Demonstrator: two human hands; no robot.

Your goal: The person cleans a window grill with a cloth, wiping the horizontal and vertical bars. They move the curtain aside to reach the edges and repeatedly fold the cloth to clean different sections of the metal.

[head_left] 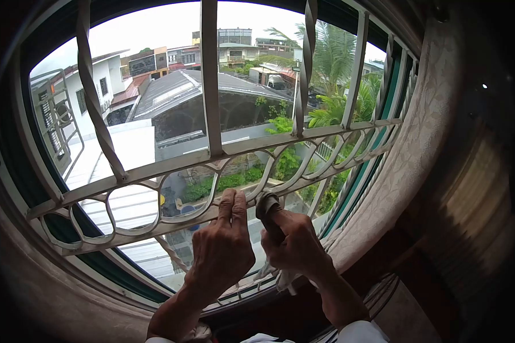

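A white metal window grille (214, 153) with twisted uprights and a band of curved scrollwork crosses the view in front of me. My left hand (223, 246) is against the lower scroll band, two fingers stretched upward side by side over the metal; its thumb is hidden. Just to the right, my right hand (297, 240) is closed around a grey-green cloth (268, 203). Part of this cloth covers a curved piece of the scrollwork, and a loose lighter end dangles below the hand near the sill.
A patterned curtain (397, 171) hangs along the right of the window, and pale fabric (86, 291) lies at lower left. The dark green window frame (137, 288) surrounds the grille. Roofs (180, 94), palms and a parked truck (276, 82) appear outside.
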